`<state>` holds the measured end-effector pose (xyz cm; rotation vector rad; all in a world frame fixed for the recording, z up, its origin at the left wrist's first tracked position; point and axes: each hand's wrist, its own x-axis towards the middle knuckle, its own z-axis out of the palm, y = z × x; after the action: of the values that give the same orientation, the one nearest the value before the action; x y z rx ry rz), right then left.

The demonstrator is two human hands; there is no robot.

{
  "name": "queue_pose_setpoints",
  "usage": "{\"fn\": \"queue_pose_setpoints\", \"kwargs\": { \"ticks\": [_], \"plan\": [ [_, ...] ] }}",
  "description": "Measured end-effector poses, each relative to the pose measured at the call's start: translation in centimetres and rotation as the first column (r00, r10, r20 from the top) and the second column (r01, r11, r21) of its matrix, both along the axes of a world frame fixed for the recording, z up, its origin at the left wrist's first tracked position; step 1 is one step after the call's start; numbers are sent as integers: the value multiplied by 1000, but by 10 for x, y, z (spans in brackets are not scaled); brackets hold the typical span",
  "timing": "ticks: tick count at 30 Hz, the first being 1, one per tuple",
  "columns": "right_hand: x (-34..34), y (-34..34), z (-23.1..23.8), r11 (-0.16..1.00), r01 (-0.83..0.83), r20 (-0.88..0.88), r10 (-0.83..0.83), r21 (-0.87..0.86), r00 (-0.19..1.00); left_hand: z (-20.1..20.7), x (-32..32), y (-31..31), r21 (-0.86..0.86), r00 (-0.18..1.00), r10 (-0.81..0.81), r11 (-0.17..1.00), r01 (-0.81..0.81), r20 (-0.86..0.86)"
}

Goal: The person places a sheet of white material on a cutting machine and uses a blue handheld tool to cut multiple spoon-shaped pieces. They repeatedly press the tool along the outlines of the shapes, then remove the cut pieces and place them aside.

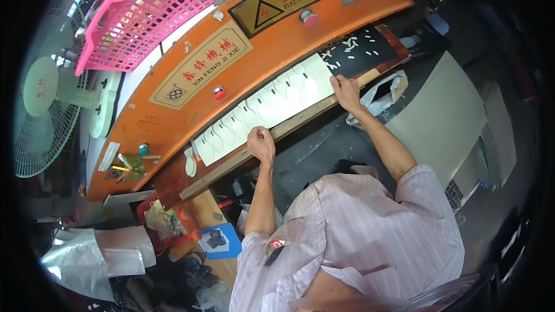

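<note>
A long pale sheet (272, 104) lies on the narrow work ledge, marked with a row of curved, rounded outlines, each with a small dark slot. At the sheet's near edge, left of its middle, my left hand (262, 145) is closed with thumb and fingers curled together; what they pinch is hidden. My right hand (347, 93) grips the sheet's right end, fingers bent over the corner. Beyond it, a black board (361, 52) carries several small white strips. A few pale rounded cut pieces (190, 163) sit off the sheet's left end.
An orange machine front (191, 101) with push buttons (219, 92) rises behind the ledge. Above stand a pink basket (147, 20) and a fan (46, 86). Large pale sheets (436, 107) lean at my right. A wooden bar (277, 136) edges the ledge.
</note>
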<state>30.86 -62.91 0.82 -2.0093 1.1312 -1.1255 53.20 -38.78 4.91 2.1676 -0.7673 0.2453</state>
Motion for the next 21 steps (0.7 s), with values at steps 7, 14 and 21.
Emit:
{"fn": "queue_pose_setpoints", "kwargs": {
  "ticks": [7, 14, 21],
  "plan": [
    [3, 2, 2, 993, 2, -9, -1, 115, 1000, -14, 6, 15, 13, 990, -136, 991, 136, 25],
    [52, -46, 79, 999, -43, -132, 43, 5, 990, 56, -5, -13, -109, 945, -235, 970, 215, -227],
    [134, -101, 85, 889, -446, -243, 458, 109, 855, 57, 52, -206, 138, 823, -549, 812, 567, -148]
  ]
}}
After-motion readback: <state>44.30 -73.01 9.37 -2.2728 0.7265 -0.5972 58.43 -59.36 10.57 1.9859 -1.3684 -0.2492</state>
